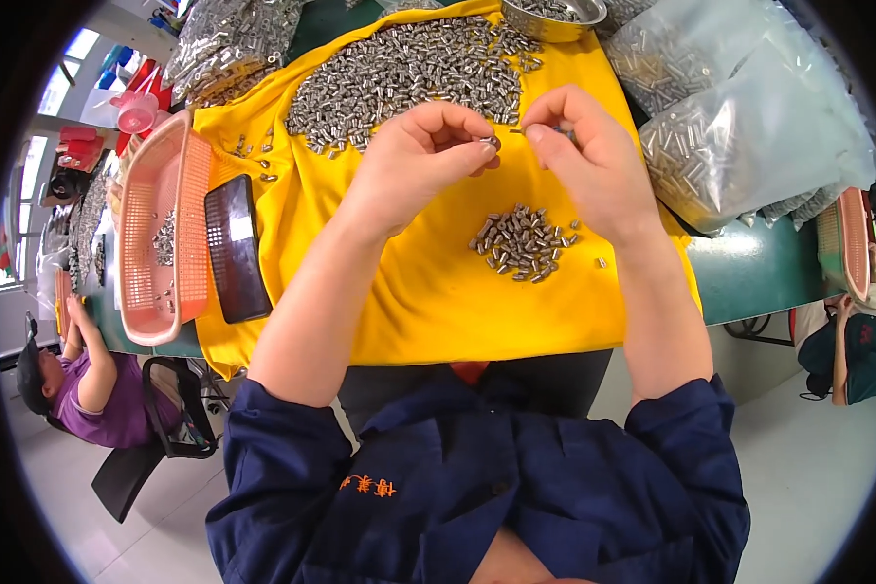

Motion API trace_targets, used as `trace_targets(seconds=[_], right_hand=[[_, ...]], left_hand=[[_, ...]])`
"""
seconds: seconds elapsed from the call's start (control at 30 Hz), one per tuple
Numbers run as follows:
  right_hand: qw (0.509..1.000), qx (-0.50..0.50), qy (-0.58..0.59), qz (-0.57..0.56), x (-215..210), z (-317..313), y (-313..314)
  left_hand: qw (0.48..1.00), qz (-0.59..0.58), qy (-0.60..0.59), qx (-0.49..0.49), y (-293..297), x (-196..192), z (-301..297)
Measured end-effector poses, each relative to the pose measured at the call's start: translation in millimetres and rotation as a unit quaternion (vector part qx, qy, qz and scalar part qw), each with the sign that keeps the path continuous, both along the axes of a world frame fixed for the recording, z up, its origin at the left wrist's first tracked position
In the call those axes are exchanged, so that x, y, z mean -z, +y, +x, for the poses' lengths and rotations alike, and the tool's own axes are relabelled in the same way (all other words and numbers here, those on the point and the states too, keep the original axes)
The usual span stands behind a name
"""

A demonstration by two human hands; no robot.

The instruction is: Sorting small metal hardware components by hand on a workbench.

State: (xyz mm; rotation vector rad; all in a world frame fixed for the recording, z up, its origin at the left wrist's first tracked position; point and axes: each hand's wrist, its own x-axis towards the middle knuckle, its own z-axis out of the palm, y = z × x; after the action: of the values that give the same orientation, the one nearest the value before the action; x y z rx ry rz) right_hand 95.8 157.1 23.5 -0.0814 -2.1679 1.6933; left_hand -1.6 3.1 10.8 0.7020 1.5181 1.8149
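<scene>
Both hands are raised over a yellow cloth point(409, 311), fingertips a short gap apart. My left hand point(409, 161) pinches a small metal cylinder point(492, 143) between thumb and fingers. Thumb and forefinger of my right hand point(599, 165) are drawn together; a thin dark bit shows at their tips, too small to name. Beyond the hands spreads a big heap of small silvery metal cylinders point(409, 78). Between my forearms lies a smaller pile of the same cylinders point(521, 243), with a few strays at its right.
A pink plastic basket point(131, 263) with some metal parts and a black tray point(236, 248) stand at the left. Clear bags of metal parts point(720, 127) crowd the right. A metal bowl point(555, 27) sits at the back. Other people point(107, 389) sit at both sides.
</scene>
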Motion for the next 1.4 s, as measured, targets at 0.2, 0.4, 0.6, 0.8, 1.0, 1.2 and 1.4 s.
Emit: trace_targets(seconds=[0.2, 0.4, 0.6, 0.8, 1.0, 1.2, 1.4], right_hand=[[0.999, -0.026, -0.023, 0.003, 2, 0, -3], [0.999, -0.029, -0.025, 0.017, 1, 1, -7], [0.971, 0.008, 0.021, 0.237, 0, 2, -11], [0.999, -0.021, -0.026, 0.008, 6, -3, 3], [1.000, 0.007, -0.022, 0.013, 8, -3, 3], [1.000, -0.001, -0.009, 0.026, 6, -3, 1], [0.999, -0.028, -0.010, -0.012, 6, -2, -5]], left_hand=[[0.999, 0.017, -0.042, 0.011, 1, 4, 2], [0.999, 0.011, -0.033, 0.009, 0, 3, 4], [0.998, -0.048, 0.030, -0.011, 3, 0, 5], [0.998, -0.037, 0.051, -0.009, -1, 12, -4], [0.932, -0.162, 0.323, -0.038, 1, 14, 4], [0.986, -0.040, 0.157, -0.047, 1, 16, 4], [0.989, 0.046, -0.138, -0.003, -2, 11, 4]])
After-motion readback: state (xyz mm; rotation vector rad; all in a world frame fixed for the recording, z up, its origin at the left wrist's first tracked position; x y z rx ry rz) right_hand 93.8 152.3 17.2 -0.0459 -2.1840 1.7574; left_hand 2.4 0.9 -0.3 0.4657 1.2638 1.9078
